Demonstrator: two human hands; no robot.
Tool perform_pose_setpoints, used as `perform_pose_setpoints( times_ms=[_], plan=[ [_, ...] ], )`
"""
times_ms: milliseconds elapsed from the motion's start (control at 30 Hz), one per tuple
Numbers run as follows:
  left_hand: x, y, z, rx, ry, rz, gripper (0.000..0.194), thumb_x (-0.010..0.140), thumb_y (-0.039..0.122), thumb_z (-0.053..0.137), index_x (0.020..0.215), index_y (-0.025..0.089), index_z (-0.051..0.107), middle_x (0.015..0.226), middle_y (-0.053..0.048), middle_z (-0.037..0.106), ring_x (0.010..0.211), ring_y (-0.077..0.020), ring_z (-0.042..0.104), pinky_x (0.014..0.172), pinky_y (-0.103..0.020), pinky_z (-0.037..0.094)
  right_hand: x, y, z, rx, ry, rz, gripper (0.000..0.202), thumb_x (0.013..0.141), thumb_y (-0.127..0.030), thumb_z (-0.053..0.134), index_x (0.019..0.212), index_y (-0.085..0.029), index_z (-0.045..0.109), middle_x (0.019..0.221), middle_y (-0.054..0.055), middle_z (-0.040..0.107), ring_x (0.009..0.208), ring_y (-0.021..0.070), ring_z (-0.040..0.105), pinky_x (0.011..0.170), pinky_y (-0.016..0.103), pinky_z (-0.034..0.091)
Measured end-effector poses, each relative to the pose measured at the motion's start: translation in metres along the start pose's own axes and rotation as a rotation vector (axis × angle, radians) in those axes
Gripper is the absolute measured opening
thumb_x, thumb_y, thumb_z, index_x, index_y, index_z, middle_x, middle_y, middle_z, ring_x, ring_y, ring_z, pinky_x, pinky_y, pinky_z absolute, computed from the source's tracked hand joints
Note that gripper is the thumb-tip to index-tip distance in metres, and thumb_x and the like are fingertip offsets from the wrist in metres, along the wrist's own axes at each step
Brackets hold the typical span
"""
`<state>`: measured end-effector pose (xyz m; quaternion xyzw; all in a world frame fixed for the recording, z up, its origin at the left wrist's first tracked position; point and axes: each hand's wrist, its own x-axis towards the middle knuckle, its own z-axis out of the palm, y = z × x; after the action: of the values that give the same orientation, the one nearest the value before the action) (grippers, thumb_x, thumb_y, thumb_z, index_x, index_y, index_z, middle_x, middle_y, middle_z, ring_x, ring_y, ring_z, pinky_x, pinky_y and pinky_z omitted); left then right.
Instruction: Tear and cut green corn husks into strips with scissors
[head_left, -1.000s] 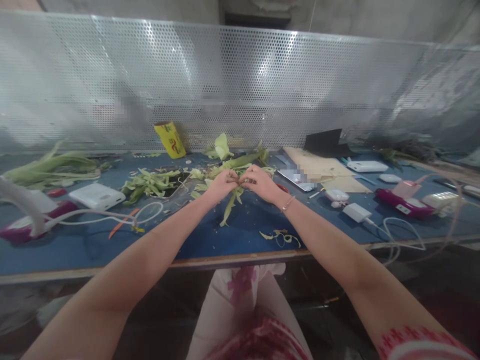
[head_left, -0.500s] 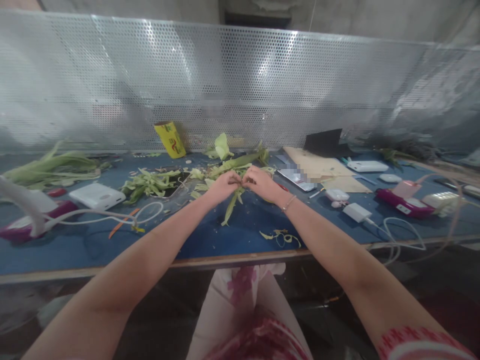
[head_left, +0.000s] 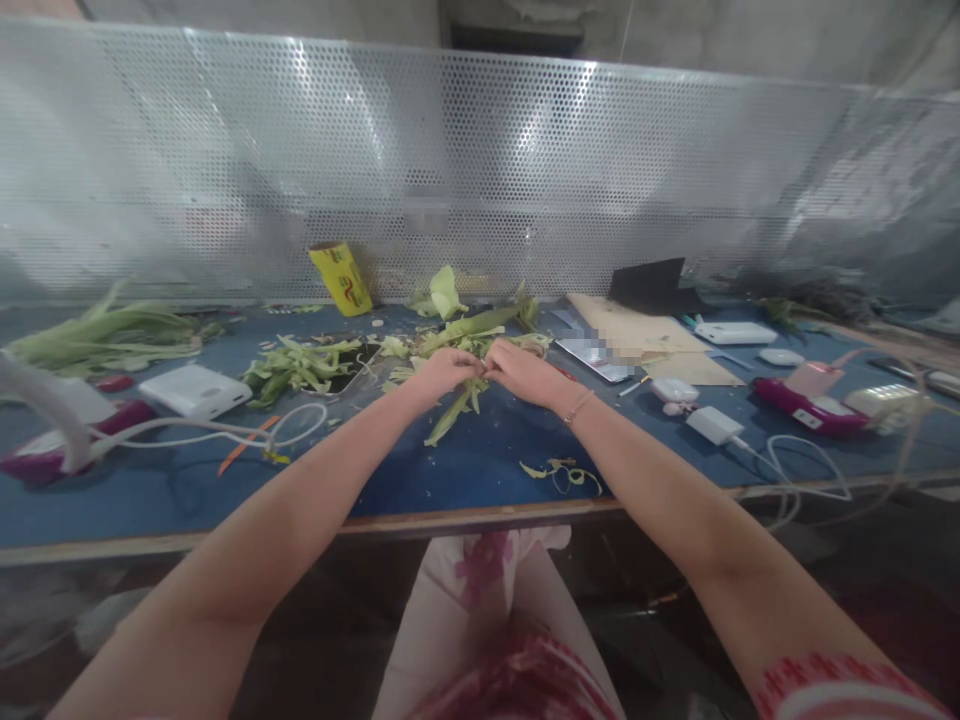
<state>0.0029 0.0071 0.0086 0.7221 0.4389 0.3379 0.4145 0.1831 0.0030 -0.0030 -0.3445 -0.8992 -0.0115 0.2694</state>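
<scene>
– Grip, both sides?

– Narrow. Your left hand (head_left: 450, 370) and right hand (head_left: 521, 373) meet almost fingertip to fingertip, each pinched at the upper end of a green leaf strip (head_left: 448, 420). Exact contact points hidden by your curled fingers.

– Where's the strip?

– Straight in front of you, over the blue tabletop (head_left: 450, 487). Its free end slants down toward you and to your left. Whether the tip rests on the surface, cannot tell.

– Handling?

– Judgement: fine fingertip work on something thin and limp. Steady it with your left, pinching close to the spot being worked; give the right only short, small pulls. Go along the fibre rather than across it, or expect ragged ends. Light pressure; it probably bruises easily.

– Anything to watch?

– Leaf litter crowds just behind your fingers, a large green leaf (head_left: 476, 323) among it. Easy to snag a second piece, so lift your pinch slightly. Loose strips sit heaped on your left (head_left: 300, 368), beside a looped white cable (head_left: 304, 410). Avoid wide swings that way. Pale curled scraps (head_left: 566, 477) lie near the front edge, off to your right.
</scene>
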Motion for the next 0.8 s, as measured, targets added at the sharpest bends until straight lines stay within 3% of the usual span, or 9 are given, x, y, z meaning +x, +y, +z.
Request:
perform_pose_setpoints(
  times_ms=[233, 467, 600, 800],
  plan=[
    [-0.008, 0.016, -0.007, -0.142, -0.079, -0.188, 0.016, 0.052, 0.024, 0.068, 0.064, 0.013, 0.066, 0.064, -0.002, 0.059, 0.058, -0.0081, 0.047, 0.053, -0.021, 0.037, 0.002, -0.005, 0.001, -0.168, 0.024, -0.118, 0.01, 0.089, -0.024, 0.048, 0.082, -0.017, 0.046, 0.085, 0.005, 0.047, 0.075, 0.0164, 0.046, 0.069, 0.029, 0.036],
    [-0.002, 0.004, -0.017, 0.057, -0.23, 0.009, 0.016, 0.059, 0.026, 0.066, 0.07, 0.015, 0.07, 0.06, -0.001, 0.062, 0.054, -0.0087, 0.047, 0.051, -0.021, 0.036, 0.001, -0.009, 0.002, -0.298, -0.017, -0.188, 0.011, 0.088, -0.025, 0.05, 0.084, -0.015, 0.049, 0.086, 0.006, 0.05, 0.073, 0.017, 0.048, 0.062, 0.028, 0.035],
    [-0.001, 0.004, -0.018, 0.106, -0.209, 0.109, 0.013, 0.06, 0.026, 0.066, 0.068, 0.016, 0.07, 0.062, -0.001, 0.064, 0.058, -0.0107, 0.052, 0.057, -0.023, 0.04, 0.0, -0.008, 0.002, -0.309, -0.021, -0.184, 0.009, 0.088, -0.023, 0.05, 0.085, -0.015, 0.05, 0.086, 0.006, 0.05, 0.073, 0.0173, 0.048, 0.061, 0.028, 0.034],
    [0.002, 0.0, -0.012, 0.116, -0.172, 0.109, 0.02, 0.067, 0.032, 0.062, 0.075, 0.014, 0.066, 0.069, -0.001, 0.063, 0.063, -0.0112, 0.051, 0.064, -0.024, 0.04, -0.001, -0.007, -0.003, -0.236, 0.038, -0.118, 0.011, 0.089, -0.026, 0.049, 0.084, -0.017, 0.048, 0.086, 0.005, 0.048, 0.071, 0.016, 0.046, 0.063, 0.027, 0.034]
  ],
)
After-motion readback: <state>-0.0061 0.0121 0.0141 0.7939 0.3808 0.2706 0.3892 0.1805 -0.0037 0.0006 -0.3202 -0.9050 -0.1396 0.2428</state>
